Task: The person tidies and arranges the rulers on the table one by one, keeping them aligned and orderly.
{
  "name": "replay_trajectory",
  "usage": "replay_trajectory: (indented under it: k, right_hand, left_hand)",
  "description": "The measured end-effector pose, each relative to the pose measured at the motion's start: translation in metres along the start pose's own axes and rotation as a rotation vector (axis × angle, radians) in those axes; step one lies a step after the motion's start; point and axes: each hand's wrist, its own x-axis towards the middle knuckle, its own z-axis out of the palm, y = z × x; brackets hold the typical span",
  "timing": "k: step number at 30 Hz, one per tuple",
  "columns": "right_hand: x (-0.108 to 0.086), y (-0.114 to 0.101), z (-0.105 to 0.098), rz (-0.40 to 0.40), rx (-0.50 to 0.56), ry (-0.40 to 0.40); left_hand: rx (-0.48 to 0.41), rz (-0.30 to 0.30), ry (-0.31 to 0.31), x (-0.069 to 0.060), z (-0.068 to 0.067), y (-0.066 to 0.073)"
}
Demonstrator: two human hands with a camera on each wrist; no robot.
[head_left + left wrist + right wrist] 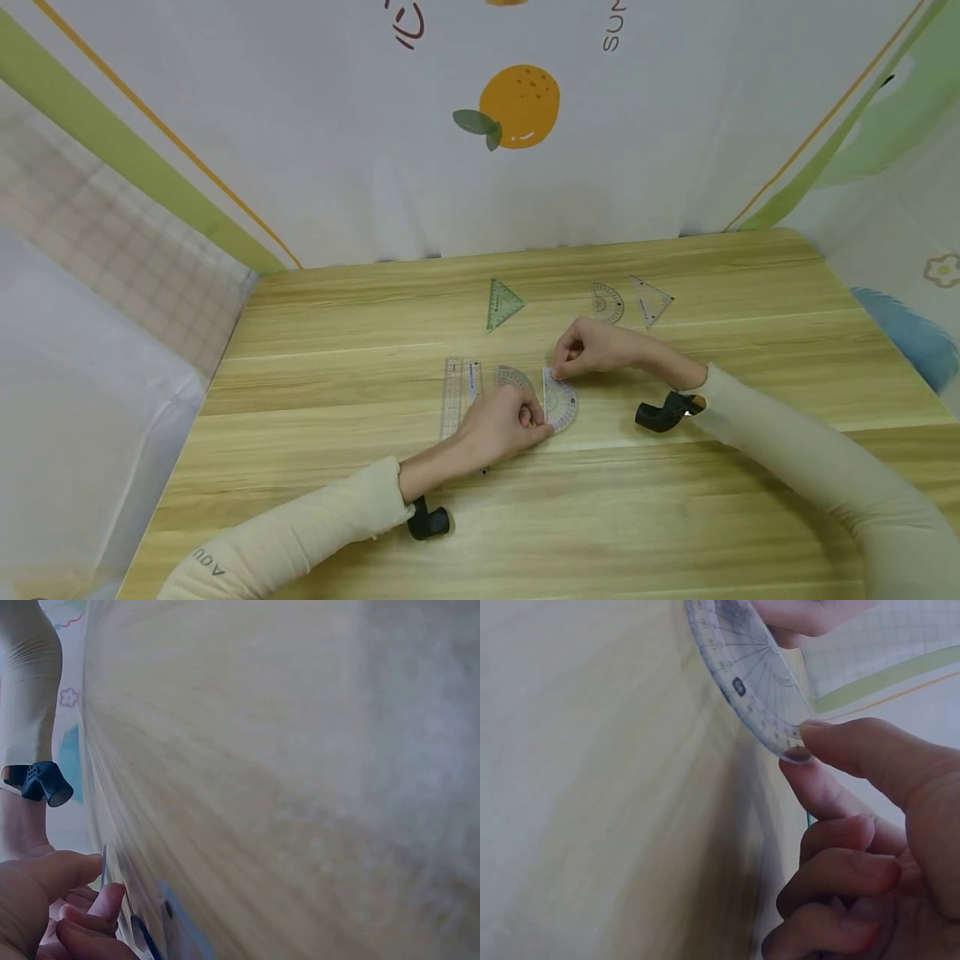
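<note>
A clear half-round protractor (pixel 561 402) is held between both hands in the middle of the table. My right hand (pixel 597 347) pinches its far end; in the right wrist view the thumb and index finger (pixel 855 742) grip the rim. At the near end my left hand (pixel 504 427) pinches the other corner, and the left wrist view shows the protractor edge-on between thumb and finger. Left of it lie a second protractor (pixel 514 377), partly covered by the left hand, a narrow ruler-like piece (pixel 474 377) and a clear straight ruler (pixel 452 392).
Toward the back of the wooden table (pixel 337 333) lie a green set square (pixel 502 306), another protractor (pixel 607 302) and a clear set square (pixel 651 301). A white printed cloth (pixel 420 183) hangs behind the table's far edge.
</note>
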Motion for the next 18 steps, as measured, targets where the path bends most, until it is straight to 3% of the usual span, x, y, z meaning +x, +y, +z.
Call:
replay_trajectory:
  k: [18]
  right_hand:
    - [-0.0004,0.0021,0.0014,-0.013,-0.016,0.028]
  left_hand:
    - [0.032,0.010,0.005,0.0009,0.0003,0.0004]
